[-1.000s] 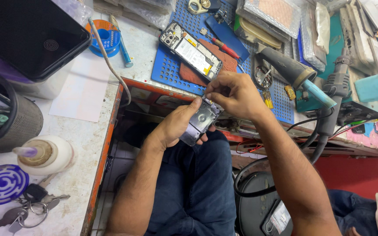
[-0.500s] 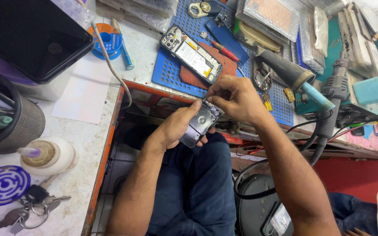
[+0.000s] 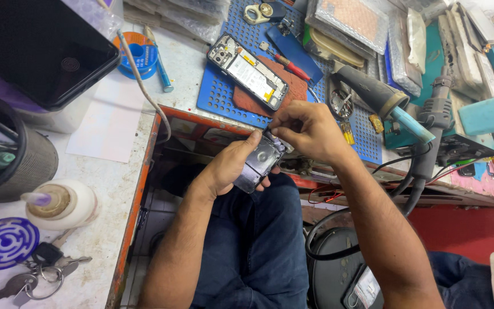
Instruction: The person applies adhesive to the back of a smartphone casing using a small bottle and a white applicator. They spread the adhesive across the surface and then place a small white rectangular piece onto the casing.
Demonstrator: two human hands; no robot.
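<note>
Little has shifted since the earlier frame: my left hand (image 3: 232, 166) still cradles the phone back cover (image 3: 260, 162) above my lap, just near of the desk (image 3: 115, 189) edge, its grip closed around the cover's lower side. My right hand (image 3: 310, 130) stays pinched at the cover's far top corner, fingertips (image 3: 274, 125) touching it; I cannot tell whether they hold anything small. Farther off, an opened phone (image 3: 248, 71) lies on the blue mat (image 3: 218, 94), with a hot-air gun (image 3: 373, 94) to its right.
</note>
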